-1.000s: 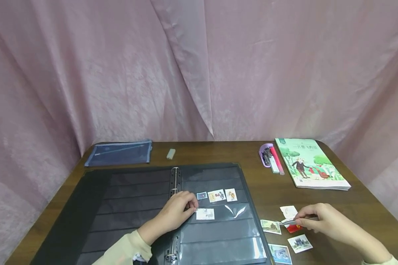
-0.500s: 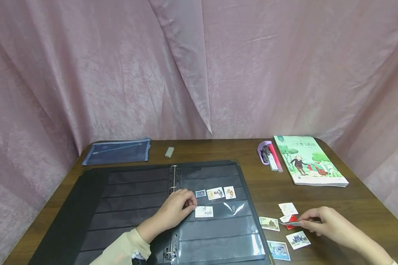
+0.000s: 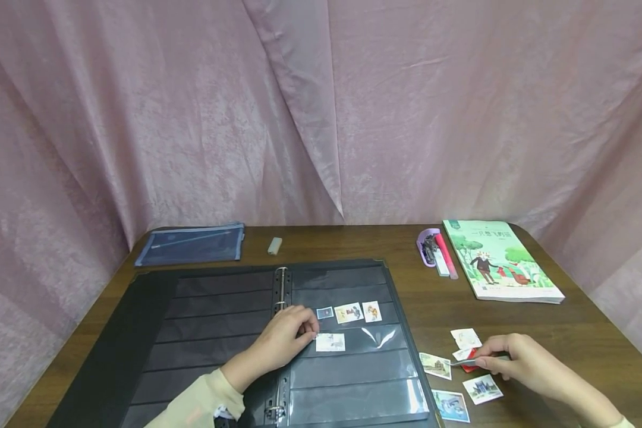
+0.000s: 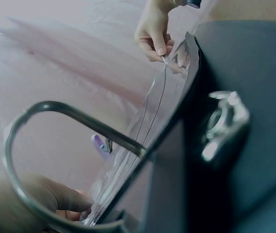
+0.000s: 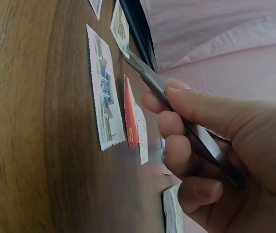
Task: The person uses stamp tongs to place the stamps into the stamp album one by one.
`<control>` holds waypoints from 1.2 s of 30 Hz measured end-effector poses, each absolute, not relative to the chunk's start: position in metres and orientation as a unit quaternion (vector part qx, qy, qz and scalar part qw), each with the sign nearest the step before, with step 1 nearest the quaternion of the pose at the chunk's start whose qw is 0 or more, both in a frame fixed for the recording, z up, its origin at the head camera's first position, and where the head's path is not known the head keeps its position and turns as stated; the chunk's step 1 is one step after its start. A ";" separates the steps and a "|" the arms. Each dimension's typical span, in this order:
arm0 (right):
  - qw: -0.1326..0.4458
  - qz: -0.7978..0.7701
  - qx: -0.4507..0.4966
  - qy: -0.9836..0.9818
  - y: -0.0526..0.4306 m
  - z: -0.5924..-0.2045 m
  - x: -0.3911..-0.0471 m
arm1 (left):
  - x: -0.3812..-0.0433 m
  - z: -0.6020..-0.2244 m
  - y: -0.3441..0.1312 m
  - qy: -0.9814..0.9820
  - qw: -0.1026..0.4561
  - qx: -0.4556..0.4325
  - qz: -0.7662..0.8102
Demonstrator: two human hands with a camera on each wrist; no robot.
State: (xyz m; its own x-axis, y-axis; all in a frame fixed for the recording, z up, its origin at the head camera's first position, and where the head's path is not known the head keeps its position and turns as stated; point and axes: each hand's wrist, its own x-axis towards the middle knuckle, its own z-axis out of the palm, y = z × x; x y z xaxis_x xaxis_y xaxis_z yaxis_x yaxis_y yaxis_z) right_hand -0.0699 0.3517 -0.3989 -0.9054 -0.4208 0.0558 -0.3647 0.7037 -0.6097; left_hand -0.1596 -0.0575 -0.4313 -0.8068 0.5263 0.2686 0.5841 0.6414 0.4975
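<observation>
Right now, the right hand (image 3: 519, 362) grips a pair of tweezers (image 5: 152, 80) between thumb and fingers, and their tips touch the near corner of a green-edged stamp (image 3: 435, 365) that lies on the desk (image 3: 353, 244), just beside the right edge of an open black album (image 3: 139, 333); whether the tips have closed on its paper, I cannot tell. Around the tweezers lie a red stamp (image 3: 469, 368), partly covered by the hand and tool, a pale stamp (image 3: 466, 339) behind it, a castle stamp (image 3: 482, 389) in front and a blue stamp (image 3: 451, 406) by the album's edge. The left hand (image 3: 286, 339), its fingers bent, pinches the clear plastic of the right-hand page (image 3: 353, 371), close to the metal rings. A white stamp (image 3: 330, 342) sits just beside its fingertips, below a row of three stamps (image 3: 349, 313). Farther back are a blue pouch (image 3: 189, 245), an eraser (image 3: 274, 246) and a green book (image 3: 505, 264).
</observation>
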 end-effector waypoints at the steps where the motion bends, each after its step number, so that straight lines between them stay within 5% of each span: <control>1: 0.045 -0.321 -0.213 0.922 0.351 -0.399 -0.070 | -0.159 -0.431 -0.057 -0.904 0.050 -0.308 -0.292; 36: 0.008 -0.264 -0.264 0.928 0.355 -0.352 -0.094 | -0.159 -0.430 -0.057 -0.905 0.057 -0.306 -0.291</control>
State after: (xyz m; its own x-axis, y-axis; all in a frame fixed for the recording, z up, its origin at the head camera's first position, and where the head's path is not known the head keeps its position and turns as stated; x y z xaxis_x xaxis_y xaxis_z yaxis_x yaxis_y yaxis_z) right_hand -0.0943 0.3547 -0.3525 -0.8605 -0.4940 0.1243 -0.4855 0.7214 -0.4939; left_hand -0.1587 -0.0572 -0.4301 -0.8056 0.5211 0.2820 0.5878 0.6429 0.4911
